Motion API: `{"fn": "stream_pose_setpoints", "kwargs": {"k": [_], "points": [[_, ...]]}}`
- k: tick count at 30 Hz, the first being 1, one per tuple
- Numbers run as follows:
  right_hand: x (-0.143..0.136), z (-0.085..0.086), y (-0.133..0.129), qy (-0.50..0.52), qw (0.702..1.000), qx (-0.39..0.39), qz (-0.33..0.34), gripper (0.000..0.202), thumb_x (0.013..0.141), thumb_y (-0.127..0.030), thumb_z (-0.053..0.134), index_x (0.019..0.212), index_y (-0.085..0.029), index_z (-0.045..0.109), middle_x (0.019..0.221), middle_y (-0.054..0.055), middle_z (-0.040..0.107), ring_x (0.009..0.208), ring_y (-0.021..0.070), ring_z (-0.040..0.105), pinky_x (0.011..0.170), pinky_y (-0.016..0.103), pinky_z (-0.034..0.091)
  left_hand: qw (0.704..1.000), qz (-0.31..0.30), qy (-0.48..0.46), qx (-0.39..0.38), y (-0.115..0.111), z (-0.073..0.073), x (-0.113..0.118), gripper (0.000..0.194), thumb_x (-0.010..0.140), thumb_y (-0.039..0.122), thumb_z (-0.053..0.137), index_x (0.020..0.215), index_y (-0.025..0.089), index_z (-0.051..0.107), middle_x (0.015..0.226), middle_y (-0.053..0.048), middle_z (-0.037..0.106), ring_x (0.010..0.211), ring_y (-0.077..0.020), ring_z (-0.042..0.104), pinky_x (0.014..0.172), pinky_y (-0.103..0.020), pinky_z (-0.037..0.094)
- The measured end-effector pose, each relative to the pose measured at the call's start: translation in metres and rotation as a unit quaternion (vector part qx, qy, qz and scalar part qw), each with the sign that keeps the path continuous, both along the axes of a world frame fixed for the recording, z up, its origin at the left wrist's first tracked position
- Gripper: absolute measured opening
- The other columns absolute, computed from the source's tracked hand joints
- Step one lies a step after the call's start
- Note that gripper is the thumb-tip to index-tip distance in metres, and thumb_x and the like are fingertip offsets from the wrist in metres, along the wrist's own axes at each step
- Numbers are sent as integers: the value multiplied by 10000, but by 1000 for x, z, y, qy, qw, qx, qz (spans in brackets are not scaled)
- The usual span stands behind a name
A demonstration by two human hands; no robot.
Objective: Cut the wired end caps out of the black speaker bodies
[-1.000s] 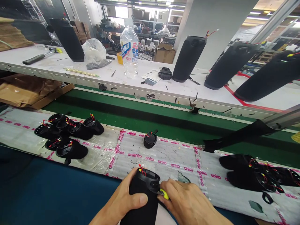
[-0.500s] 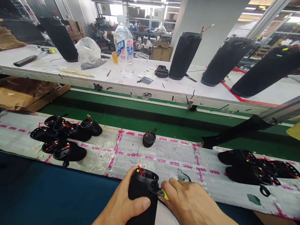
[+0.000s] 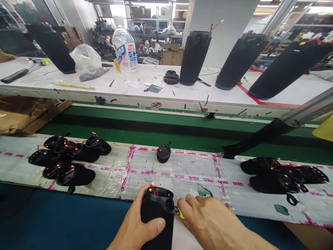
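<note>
My left hand [image 3: 142,222] is wrapped round a black fabric-covered cylindrical speaker housing [image 3: 157,225], held upright at the bottom middle of the view. Red wires with a yellow connector stick out of its open top. To its right, my right hand [image 3: 201,215] is closed on a small yellow-handled tool, which looks like a utility knife [image 3: 181,213]. The knife's tip meets the black rim at the right side of the housing; my fingers cover most of the handle.
Several similar housings [image 3: 75,175] lie at the left of the taped bench [image 3: 166,182], others [image 3: 272,182] at the right. A small round black part [image 3: 163,153] sits mid-bench. The white shelf [image 3: 104,88] behind carries a plastic bottle [image 3: 126,55], a hammer [image 3: 19,73] and upright housings [image 3: 195,59].
The view has shifted slightly, so the shelf items appear further left. Both hands keep their hold, with the knife still at the housing's right rim.
</note>
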State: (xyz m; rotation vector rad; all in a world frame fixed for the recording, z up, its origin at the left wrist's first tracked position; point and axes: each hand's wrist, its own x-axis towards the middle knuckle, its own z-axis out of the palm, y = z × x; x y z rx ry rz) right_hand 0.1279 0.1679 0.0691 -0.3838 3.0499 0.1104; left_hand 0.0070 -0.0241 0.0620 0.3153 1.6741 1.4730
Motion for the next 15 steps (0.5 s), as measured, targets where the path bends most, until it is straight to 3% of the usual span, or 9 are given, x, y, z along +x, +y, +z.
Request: {"fn": "stream_pose_setpoints", "kwargs": {"k": [6, 10, 12, 15], "points": [[-1, -9, -2, 25, 1000, -3, -3, 198, 961, -261, 605, 960, -251, 407, 722, -22, 573, 457, 202, 538, 439, 415, 103, 1000, -2, 11, -18, 1, -2, 2, 762, 692, 589, 790, 1332, 280, 516, 1132, -37, 718, 1135, -330, 627, 974, -405, 475], [-5, -15, -1, 28, 999, -33, -18, 228, 992, -300, 623, 978, -253, 400, 729, -40, 580, 463, 200, 550, 448, 405, 119, 1000, 21, -7, -13, -3, -13, -2, 811, 698, 612, 787, 1375, 254, 520, 1322, -80, 675, 1325, -360, 537, 1131, -443, 388], [-8, -19, 1, 36, 997, -61, -20, 240, 1003, -316, 633, 981, -253, 403, 752, -47, 596, 479, 193, 559, 458, 395, 151, 999, 20, -51, -3, -7, -21, -9, 863, 720, 612, 764, 1448, 247, 478, 1409, -93, 631, 1393, -360, 485, 1171, -459, 349], [-12, -25, 3, 66, 990, -120, -27, 246, 1002, -330, 657, 1004, -242, 427, 783, -49, 622, 534, 184, 592, 492, 371, 236, 990, -17, -134, 40, -12, -31, -19, 903, 697, 592, 773, 1466, 230, 465, 1332, -111, 670, 1271, -357, 577, 1088, -466, 423]]}}
